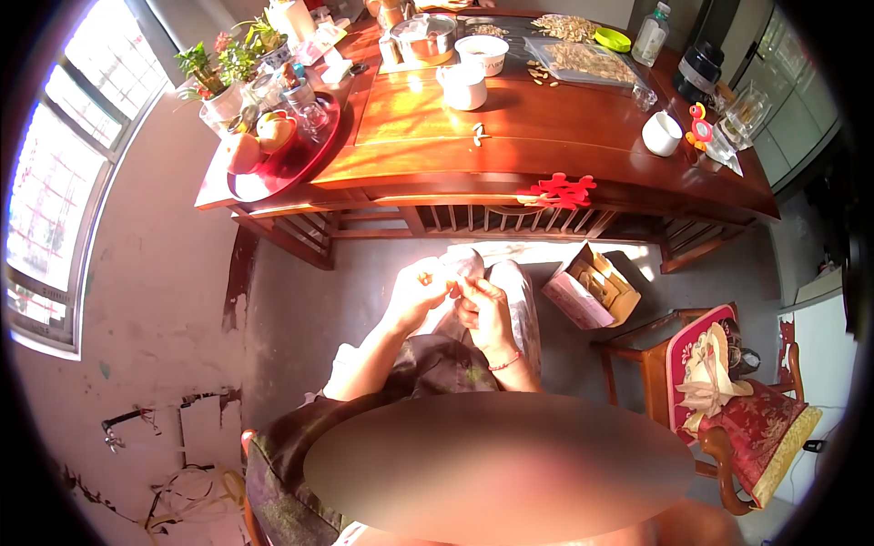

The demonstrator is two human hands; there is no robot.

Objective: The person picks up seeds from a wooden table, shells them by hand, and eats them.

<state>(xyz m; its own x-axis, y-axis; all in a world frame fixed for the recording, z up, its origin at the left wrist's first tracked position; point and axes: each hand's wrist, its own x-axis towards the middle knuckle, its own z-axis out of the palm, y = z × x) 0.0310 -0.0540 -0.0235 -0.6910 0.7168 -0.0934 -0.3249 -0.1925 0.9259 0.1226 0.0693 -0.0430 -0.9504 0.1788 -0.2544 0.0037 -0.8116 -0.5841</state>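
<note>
Above my lap, my left hand (415, 293) and my right hand (484, 312) meet, fingertips almost touching. Both have curled, pinching fingers. Whatever lies between the fingertips is too small and too washed out by sunlight to name. A pale, rounded thing (463, 262) shows just beyond the fingers; I cannot tell whether it is cloth or my knee. A thin red bracelet (506, 361) circles my right wrist. Patterned trousers (521, 305) cover my legs below the hands.
Ahead stands a wooden table (401, 168) with a red tray (320, 162) of fruit, a white mug (463, 87), a white cup (662, 134) and a bag of dried pieces (583, 62). An open cardboard box (592, 289) sits on the floor, near a cushioned chair (678, 364).
</note>
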